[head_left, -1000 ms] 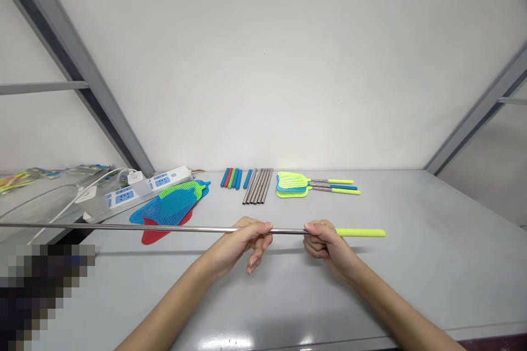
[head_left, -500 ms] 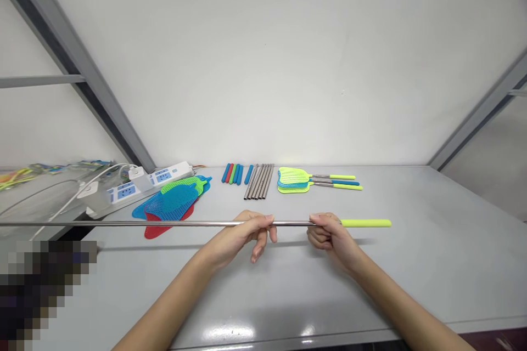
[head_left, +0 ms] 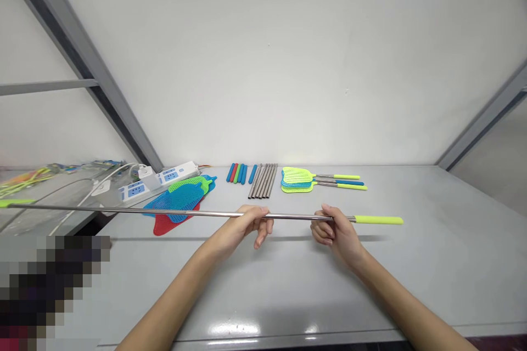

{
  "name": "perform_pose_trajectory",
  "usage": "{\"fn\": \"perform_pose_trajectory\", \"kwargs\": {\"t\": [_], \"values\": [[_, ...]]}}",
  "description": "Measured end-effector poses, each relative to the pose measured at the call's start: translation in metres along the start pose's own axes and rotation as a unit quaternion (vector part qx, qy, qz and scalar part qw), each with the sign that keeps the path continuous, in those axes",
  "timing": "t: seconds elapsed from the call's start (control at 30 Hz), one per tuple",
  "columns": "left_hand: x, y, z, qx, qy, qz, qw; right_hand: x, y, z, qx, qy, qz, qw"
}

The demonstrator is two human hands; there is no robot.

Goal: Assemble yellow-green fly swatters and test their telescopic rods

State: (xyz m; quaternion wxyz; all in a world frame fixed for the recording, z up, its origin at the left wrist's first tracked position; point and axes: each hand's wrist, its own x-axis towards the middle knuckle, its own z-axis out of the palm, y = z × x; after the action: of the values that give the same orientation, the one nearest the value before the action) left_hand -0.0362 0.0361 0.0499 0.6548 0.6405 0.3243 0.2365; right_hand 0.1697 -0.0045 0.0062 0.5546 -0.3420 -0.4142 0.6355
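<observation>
A long telescopic fly swatter [head_left: 218, 213] stretches across the view, its thin metal rod pulled out, above the table. At its right end is a yellow-green grip [head_left: 379, 220]; a yellow-green part of the head [head_left: 16, 203] shows at the far left edge, mostly cut off. My left hand [head_left: 247, 225] holds the rod near the middle, thumb on top, the lower fingers loosely curled. My right hand [head_left: 335, 230] is closed round the rod just left of the grip, its fingers folded into the palm.
On the grey table [head_left: 432, 263] lie several coloured grip sleeves [head_left: 240, 174], metal rods [head_left: 262, 182] and finished-looking swatters [head_left: 302, 180] along the back. Loose swatter heads [head_left: 177, 203] overlap at left beside a white power strip [head_left: 171, 176] with plugs and cables. A metal frame post [head_left: 123, 120] rises behind.
The swatter has shifted right and its left end has risen, so its yellow-green head end now shows. Both hands still hold the rod, slightly higher and farther apart. The camera view moved slightly.
</observation>
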Motion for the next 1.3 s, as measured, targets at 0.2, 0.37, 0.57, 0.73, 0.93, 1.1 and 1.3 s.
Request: {"fn": "perform_pose_trajectory", "kwargs": {"t": [0.2, 0.37, 0.57, 0.73, 0.93, 1.1, 1.3], "values": [[-0.003, 0.002, 0.003, 0.04, -0.026, 0.017, 0.999, -0.001, -0.001, -0.001, -0.012, 0.008, -0.011, 1.0], [-0.003, 0.001, 0.004, 0.063, -0.002, 0.034, 0.997, -0.001, -0.002, -0.001, 0.012, 0.007, -0.009, 1.0], [-0.002, 0.002, 0.003, 0.081, 0.05, 0.048, 0.994, 0.0, -0.003, -0.003, 0.105, 0.005, 0.036, 0.994], [-0.001, -0.001, 0.004, 0.077, 0.063, 0.048, 0.994, 0.001, -0.003, -0.006, 0.121, 0.041, 0.001, 0.992], [0.0, -0.003, 0.003, 0.015, 0.087, 0.046, 0.995, 0.001, -0.001, -0.004, 0.143, 0.077, -0.025, 0.986], [0.0, -0.001, 0.005, -0.033, 0.08, 0.035, 0.996, 0.0, -0.003, 0.0, 0.143, 0.097, -0.034, 0.984], [0.003, -0.005, 0.01, 0.028, 0.052, 0.029, 0.998, -0.006, -0.002, 0.012, -0.007, -0.023, -0.008, 1.0]]}}
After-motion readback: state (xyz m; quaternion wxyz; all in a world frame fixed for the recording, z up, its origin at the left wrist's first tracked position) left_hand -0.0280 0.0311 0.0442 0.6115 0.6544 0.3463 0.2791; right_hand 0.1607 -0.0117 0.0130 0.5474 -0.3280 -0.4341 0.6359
